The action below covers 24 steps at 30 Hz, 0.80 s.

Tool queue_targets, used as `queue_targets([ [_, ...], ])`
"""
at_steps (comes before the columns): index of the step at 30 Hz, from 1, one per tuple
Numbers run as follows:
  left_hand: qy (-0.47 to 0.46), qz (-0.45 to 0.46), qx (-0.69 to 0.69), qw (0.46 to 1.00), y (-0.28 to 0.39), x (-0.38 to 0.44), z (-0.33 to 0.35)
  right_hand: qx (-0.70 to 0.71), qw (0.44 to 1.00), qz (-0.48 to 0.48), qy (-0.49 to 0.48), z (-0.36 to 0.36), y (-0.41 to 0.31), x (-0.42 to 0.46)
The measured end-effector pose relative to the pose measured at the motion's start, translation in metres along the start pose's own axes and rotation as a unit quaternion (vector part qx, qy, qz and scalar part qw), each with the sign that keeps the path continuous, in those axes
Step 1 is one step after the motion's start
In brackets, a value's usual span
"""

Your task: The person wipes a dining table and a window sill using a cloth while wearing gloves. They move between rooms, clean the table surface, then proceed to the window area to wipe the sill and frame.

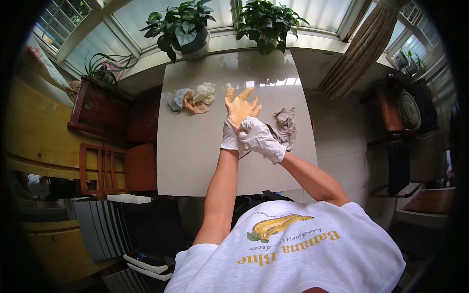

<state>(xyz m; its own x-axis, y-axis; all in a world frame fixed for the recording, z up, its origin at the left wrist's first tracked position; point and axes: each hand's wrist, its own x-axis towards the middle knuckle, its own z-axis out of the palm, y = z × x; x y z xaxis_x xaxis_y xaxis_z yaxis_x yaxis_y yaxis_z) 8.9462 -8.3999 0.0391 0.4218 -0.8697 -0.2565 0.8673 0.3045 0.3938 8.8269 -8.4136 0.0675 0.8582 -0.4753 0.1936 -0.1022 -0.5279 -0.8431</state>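
My left hand (pixel 240 110) is stretched out over the table (pixel 190 157), fingers spread. An orange-yellow glove covers its fingers and palm, and a white glove (pixel 231 137) shows around the wrist. My right hand (pixel 256 135), in a wrinkled white glove, has its fingers closed at the left wrist, on what looks like the edge of a glove. Just right of it lies a crumpled grey-brown cloth (pixel 287 126), partly hidden by the hand. On the table's left side sit crumpled items close together: a grey-blue one (pixel 178 99), an orange one (pixel 195 104) and a cream one (pixel 204 92).
Two potted plants (pixel 192 40) (pixel 269 25) stand on the sill beyond the table. At the left are a wooden chair (pixel 139 166) and a dark red cabinet or seat (pixel 97 110). A brown curtain (pixel 361 47) hangs at the right. Folded chairs (pixel 99 227) stand lower left.
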Motion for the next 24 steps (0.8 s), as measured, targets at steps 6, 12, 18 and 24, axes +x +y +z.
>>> queue_targets([
  [6, -0.050, 0.157, -0.003, 0.986, -0.001, 0.020, -0.040, -0.006, 0.998, -0.049, 0.027, -0.004, -0.006, 0.007],
  [12, -0.072, 0.182, -0.064, 0.979, 0.011, 0.020, -0.003, 0.009, 0.998, -0.062, 0.026, -0.009, -0.016, 0.009],
  [18, -0.146, 0.088, 0.036, 0.985, 0.039, 0.020, -0.015, 0.022, 0.997, -0.072, 0.003, 0.011, -0.020, 0.004],
  [24, -0.049, 0.081, -0.016, 0.995, 0.029, -0.002, 0.026, 0.054, 0.998, -0.024, 0.035, 0.002, -0.028, 0.014],
])
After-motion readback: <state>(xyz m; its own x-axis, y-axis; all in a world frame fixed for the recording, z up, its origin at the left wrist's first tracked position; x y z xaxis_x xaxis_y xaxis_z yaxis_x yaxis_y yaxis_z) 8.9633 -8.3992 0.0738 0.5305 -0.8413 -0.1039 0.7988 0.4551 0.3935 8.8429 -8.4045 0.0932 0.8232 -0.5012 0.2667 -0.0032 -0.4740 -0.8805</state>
